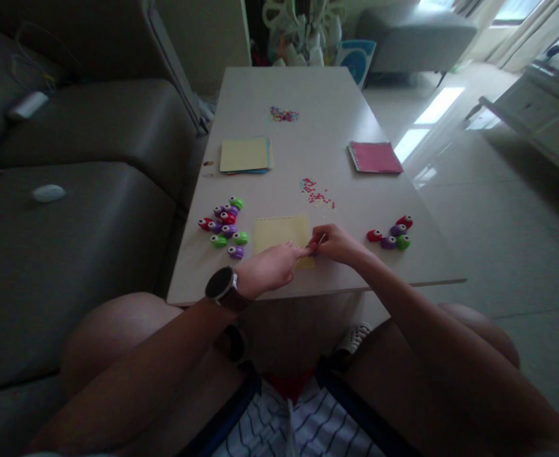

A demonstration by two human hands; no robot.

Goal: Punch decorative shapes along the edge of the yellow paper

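Right hand (339, 244) grip pinches one thin stick (321, 240); left hand (267, 268) flat on one yellow sheet (279, 232).

A long, pale rectangular low table (317, 95) runs from near to far in the middle of the room. Along its left stands a dark grey cushioned sofa (84, 209). The floor (489, 216) on the right is pale glossy tile, with bright patches of daylight on it from windows at the far right. A grey upholstered armchair (417, 41) stands at the far end, and a white low cabinet (546, 120) lines the right side.
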